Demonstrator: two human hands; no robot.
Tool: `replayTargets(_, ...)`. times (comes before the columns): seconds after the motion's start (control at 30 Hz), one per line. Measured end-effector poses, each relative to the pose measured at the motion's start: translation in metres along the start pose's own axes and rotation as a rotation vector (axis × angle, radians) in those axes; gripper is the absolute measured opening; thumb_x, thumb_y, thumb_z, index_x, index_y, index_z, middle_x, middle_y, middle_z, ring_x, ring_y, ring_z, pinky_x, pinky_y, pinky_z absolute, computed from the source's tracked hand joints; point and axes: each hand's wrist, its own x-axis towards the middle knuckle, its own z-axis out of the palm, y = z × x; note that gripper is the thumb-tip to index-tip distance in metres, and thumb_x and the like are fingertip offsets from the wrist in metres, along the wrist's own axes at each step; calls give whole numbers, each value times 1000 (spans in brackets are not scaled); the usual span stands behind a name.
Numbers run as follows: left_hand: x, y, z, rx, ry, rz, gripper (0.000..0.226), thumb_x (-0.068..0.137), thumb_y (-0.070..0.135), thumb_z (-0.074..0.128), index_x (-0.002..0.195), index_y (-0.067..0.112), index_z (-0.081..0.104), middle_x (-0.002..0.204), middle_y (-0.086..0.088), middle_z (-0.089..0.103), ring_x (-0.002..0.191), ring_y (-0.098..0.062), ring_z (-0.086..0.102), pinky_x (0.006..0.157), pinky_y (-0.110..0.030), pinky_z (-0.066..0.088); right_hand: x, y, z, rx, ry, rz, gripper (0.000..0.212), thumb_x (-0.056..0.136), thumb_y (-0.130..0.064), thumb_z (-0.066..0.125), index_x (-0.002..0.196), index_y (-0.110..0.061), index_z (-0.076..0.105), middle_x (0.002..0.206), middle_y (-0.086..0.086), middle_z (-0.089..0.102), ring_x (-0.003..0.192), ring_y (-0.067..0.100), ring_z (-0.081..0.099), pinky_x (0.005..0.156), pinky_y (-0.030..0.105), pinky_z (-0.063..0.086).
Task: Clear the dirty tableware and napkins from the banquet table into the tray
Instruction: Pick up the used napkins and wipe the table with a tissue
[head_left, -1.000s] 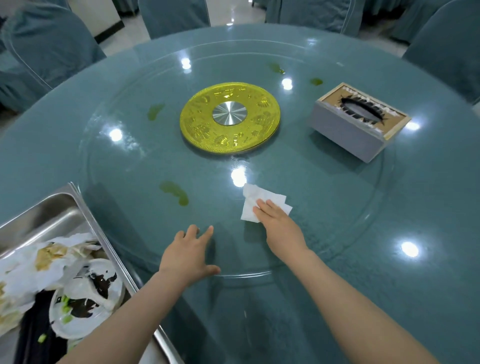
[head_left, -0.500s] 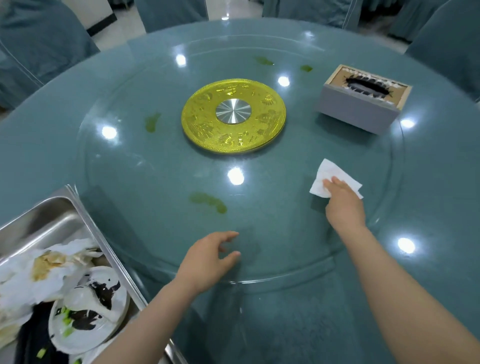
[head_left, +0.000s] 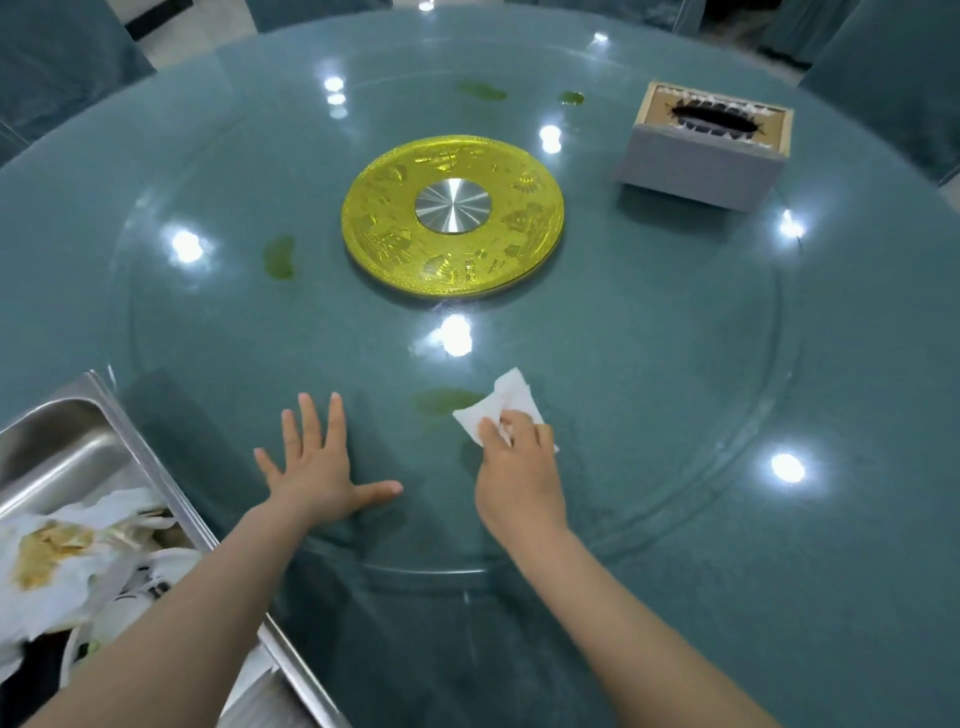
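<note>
My right hand (head_left: 517, 467) holds a white napkin (head_left: 506, 402) against the glass turntable (head_left: 675, 364), right beside a green smear (head_left: 447, 402). My left hand (head_left: 317, 467) lies flat on the glass with fingers spread, holding nothing. A steel tray (head_left: 72, 447) sits at the lower left. It contains stained napkins (head_left: 47, 556) and dirty white dishes (head_left: 150, 577), partly hidden by my left forearm.
A gold disc (head_left: 452, 218) with a silver hub sits at the turntable's centre. A grey tissue box (head_left: 706, 145) stands at the back right. More green smears (head_left: 279, 257) lie on the glass at left and at the far side. Covered chairs ring the table.
My right hand slid the napkin from the right back toward me, up to the green smear. The left hand flattened with fingers spread. The turntable turned, carrying the smears and tissue box.
</note>
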Motion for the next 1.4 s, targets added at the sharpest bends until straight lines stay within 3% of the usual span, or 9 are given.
replayTargets(0.13, -3, 5, 5, -26, -11, 8, 137, 53, 89, 53, 137, 33, -40, 147, -2, -45, 140, -29, -33, 109, -65, -7, -18, -18, 17, 137, -40, -125, 48, 79, 1, 50, 126, -8, 52, 128, 10, 45, 108, 31, 42, 78, 35, 42)
replayTargets(0.23, -6, 9, 2, -18, -56, 7, 139, 50, 90, 54, 136, 34, -41, 146, -2, -47, 139, -29, -35, 108, -65, -9, -15, -5, 8, 185, 19, -130, 6, 92, -34, 48, 96, -36, 53, 103, -6, 51, 97, 19, 49, 80, 36, 45)
replayTargets(0.33, -7, 8, -2, -46, -137, 33, 144, 51, 82, 65, 136, 34, -41, 144, -2, -49, 137, -29, -37, 107, -66, -9, 7, 31, -9, 95, 158, -13, 19, 90, -43, 50, 73, -36, 46, 92, -7, 48, 84, 11, 50, 70, 32, 40)
replayTargets(0.43, -10, 9, -3, -59, -183, 60, 146, 57, 66, 77, 138, 32, -39, 143, -4, -50, 136, -32, -38, 107, -67, -8, 40, 69, -34, 169, 347, 259, 7, 91, -28, 53, 86, -26, 58, 98, 5, 53, 90, 15, 53, 69, 30, 36)
replayTargets(0.57, -18, 23, 2, -82, -200, 65, 144, 61, 61, 78, 138, 29, -40, 141, -6, -52, 135, -34, -39, 106, -68, -9, 67, 72, -38, 172, 328, 398, 24, 94, -14, 44, 108, -6, 62, 113, 11, 44, 99, 33, 45, 84, 30, 35)
replayTargets(0.7, -23, 34, 8, -133, -191, 62, 143, 63, 58, 78, 138, 29, -39, 140, -6, -53, 134, -33, -41, 105, -68, -11, 72, 17, -20, 293, 205, 235, 27, 88, -6, 44, 110, -14, 58, 118, 18, 45, 105, 36, 46, 91, 42, 42)
replayTargets(0.87, -27, 44, 17, -163, -158, 62, 144, 61, 59, 78, 138, 28, -40, 140, -4, -54, 133, -30, -43, 105, -67, -13, 50, -28, 12, 163, 85, -41, 49, 82, 0, 44, 129, -9, 52, 117, 9, 43, 100, 28, 36, 81, 31, 40)
replayTargets(1.23, -33, 46, 19, -133, -60, 52, 139, 61, 68, 73, 143, 29, -33, 146, -2, -46, 138, -27, -36, 108, -65, -9, 7, -7, 2, 201, -118, -207, 55, 77, 6, 52, 118, -26, 66, 117, 3, 47, 107, 24, 37, 81, 30, 40)
replayTargets(1.4, -39, 53, 27, -100, -60, 104, 129, 65, 76, 61, 144, 31, -30, 148, 2, -43, 140, -24, -33, 111, -60, -8, -15, 18, -5, 269, -36, -117, 57, 78, 11, 47, 116, -25, 69, 110, 3, 52, 103, 24, 41, 85, 28, 39)
